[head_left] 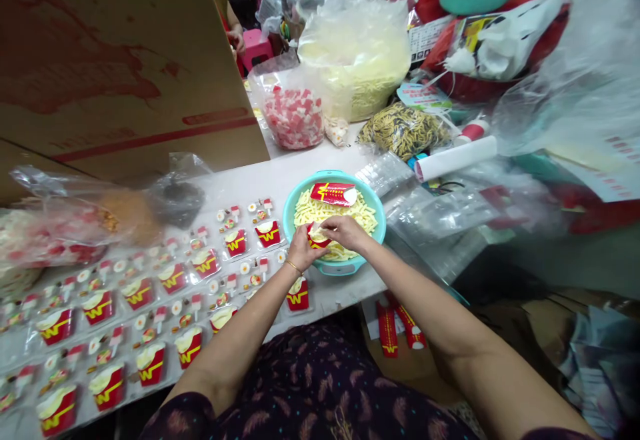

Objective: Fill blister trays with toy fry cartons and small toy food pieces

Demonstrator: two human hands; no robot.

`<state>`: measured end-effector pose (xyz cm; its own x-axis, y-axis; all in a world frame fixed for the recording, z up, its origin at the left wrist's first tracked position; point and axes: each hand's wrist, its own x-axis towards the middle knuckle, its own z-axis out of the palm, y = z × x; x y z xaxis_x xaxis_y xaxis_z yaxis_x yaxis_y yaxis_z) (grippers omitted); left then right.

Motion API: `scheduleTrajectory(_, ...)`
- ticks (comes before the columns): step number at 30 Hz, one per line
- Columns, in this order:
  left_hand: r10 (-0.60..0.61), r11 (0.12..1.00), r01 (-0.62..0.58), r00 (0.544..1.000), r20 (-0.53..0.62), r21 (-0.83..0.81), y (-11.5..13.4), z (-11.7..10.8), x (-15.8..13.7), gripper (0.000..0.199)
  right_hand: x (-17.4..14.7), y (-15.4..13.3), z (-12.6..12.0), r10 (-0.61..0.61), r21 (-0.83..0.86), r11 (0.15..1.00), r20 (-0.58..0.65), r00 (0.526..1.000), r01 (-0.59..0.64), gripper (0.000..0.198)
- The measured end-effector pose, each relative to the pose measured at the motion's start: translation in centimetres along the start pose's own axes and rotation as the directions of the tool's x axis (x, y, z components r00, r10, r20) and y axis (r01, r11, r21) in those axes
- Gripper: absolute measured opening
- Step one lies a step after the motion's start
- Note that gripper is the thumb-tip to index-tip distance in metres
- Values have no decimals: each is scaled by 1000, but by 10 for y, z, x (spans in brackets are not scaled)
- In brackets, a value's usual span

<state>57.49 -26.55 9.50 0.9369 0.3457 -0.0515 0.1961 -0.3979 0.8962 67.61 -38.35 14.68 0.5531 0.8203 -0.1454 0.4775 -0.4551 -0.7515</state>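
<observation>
A small red fries box (318,239) with pale yellow at its mouth is gripped in my left hand (301,251), fingers wrapped round it. My right hand (347,233) is closed in a pinch at the box's opening, on pale yellow miniature fries; its fingertips partly hide them. Both hands are over a turquoise basin (381,217) holding many loose miniature fries (307,210). Flattened red fries boxes (333,193) with yellow zigzag marks lie on top of the fries, at the basin's far side.
Rows of clear packs with filled red boxes (150,363) and tiny food pieces cover the table's left. A cardboard carton (125,60) stands behind them. Bags of red-white pieces (294,117) and pale fries (355,53) sit at the back. Clear plastic trays (430,217) lie right. A person's hand (236,40) shows behind.
</observation>
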Motion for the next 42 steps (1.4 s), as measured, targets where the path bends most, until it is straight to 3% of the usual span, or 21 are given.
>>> scheduleTrajectory(4, -112, 947, 129, 991, 76, -294, 6, 1, -1, 53, 1, 1, -2, -62, -113, 992, 14, 998, 64, 14)
scheduleTrajectory(8, -244, 734, 313, 950, 196, -603, 6, 2, -6, 40, -6, 5, -4, -37, 19, 999, -31, 999, 37, 14)
scheduleTrajectory(11, -392, 639, 381, 909, 144, -668, 3, -1, -7, 43, -12, 11, -14, -1, 37, 999, -217, 976, 9, 17)
scheduleTrajectory(14, -418, 662, 358, 905, 71, -658, 0, -1, -4, 45, -15, 9, -16, -59, -28, 998, -283, 957, 53, 18)
scheduleTrajectory(18, -311, 705, 302, 945, 103, -641, 1, 4, -4, 46, -13, -8, 2, -19, -46, 999, -146, 989, 13, 13)
scheduleTrajectory(22, -260, 663, 321, 946, 195, -676, -1, 4, -13, 52, -9, -17, 17, 61, -117, 991, -32, 998, -64, 16)
scheduleTrajectory(25, -301, 650, 327, 940, 164, -686, -4, -1, -18, 51, -8, -12, 12, 28, 79, 996, 90, 996, -35, 18)
scheduleTrajectory(28, -371, 607, 332, 922, 113, -722, -5, -11, -20, 53, -8, -5, 0, 72, 344, 936, 8, 997, -70, 24)
scheduleTrajectory(30, -405, 580, 322, 911, 78, -749, -3, -18, -23, 54, -6, -3, -5, 100, 374, 926, -88, 991, -61, 24)
scheduleTrajectory(32, -414, 566, 309, 908, 60, -764, 0, -26, -27, 55, -3, -6, -1, 107, 359, 931, -84, 991, -70, 23)
scheduleTrajectory(36, -430, 519, 293, 901, 51, -803, 5, -48, -43, 55, 7, -25, 33, 202, 515, 818, 158, 967, -255, 27)
scheduleTrajectory(38, -431, 468, 289, 899, 69, -835, 3, -64, -54, 54, 14, -38, 54, 242, 582, 746, 214, 946, -323, 28)
scheduleTrajectory(42, -437, 452, 237, 900, 18, -860, -19, -101, -82, 48, 30, -70, 93, 189, 578, 747, 288, 939, -328, 31)
